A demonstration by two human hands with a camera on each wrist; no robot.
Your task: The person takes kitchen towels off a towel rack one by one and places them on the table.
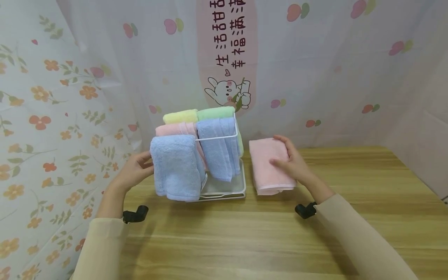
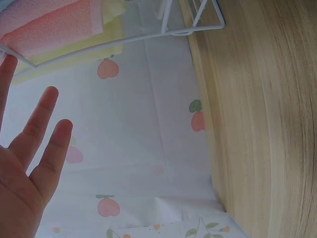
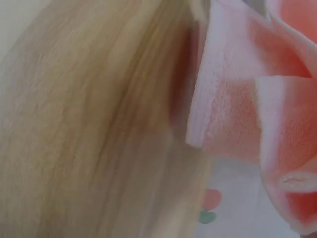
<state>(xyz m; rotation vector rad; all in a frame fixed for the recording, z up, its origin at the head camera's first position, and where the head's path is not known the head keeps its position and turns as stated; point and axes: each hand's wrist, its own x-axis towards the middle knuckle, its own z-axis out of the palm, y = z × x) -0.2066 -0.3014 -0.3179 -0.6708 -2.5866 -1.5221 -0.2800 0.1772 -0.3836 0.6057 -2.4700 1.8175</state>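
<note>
Your right hand (image 1: 295, 165) grips a folded pink towel (image 1: 267, 165), just right of the white towel rack (image 1: 227, 187). Your left hand (image 1: 132, 172), fingers extended, is at the rack's left side.

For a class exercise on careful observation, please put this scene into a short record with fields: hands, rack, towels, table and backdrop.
Left hand: at the left side of the rack, fingers spread
Right hand: holds a folded pink towel, right of the rack
Rack: white wire
Towels draped on rack: yellow towel, green towel, another pink towel, front blue towel, second blue towel
Table: wood-grain
Backdrop: pale, printed
</note>
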